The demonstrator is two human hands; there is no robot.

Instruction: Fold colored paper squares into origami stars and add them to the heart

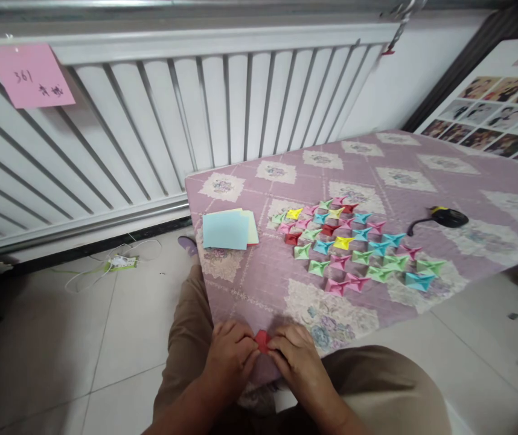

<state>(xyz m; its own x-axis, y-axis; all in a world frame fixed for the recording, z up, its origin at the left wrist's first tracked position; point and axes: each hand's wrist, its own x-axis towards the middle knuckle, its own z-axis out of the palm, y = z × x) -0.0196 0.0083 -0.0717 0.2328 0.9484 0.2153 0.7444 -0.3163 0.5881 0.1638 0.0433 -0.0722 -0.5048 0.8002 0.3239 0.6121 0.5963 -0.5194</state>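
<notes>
Pinching a small red piece of folded paper (262,341) from opposite sides with the fingertips of left hand (232,355) and right hand (300,357), just by the near end of a worktop (263,287) covered in purple flowered cloth. Hard to tell whether resting on the cloth or slightly lifted. Seemingly at a folding or shaping step, judging by the compact form between the hands and the rows of small, pointed, multicoloured folded-paper pieces (343,243) farther back to the right. Probably calls next for a firm hold on both sides and even pressure along the creases, without tearing the paper. No need yet for the flat, blue-topped stack of paper sheets (225,229) farther back to the left
</notes>
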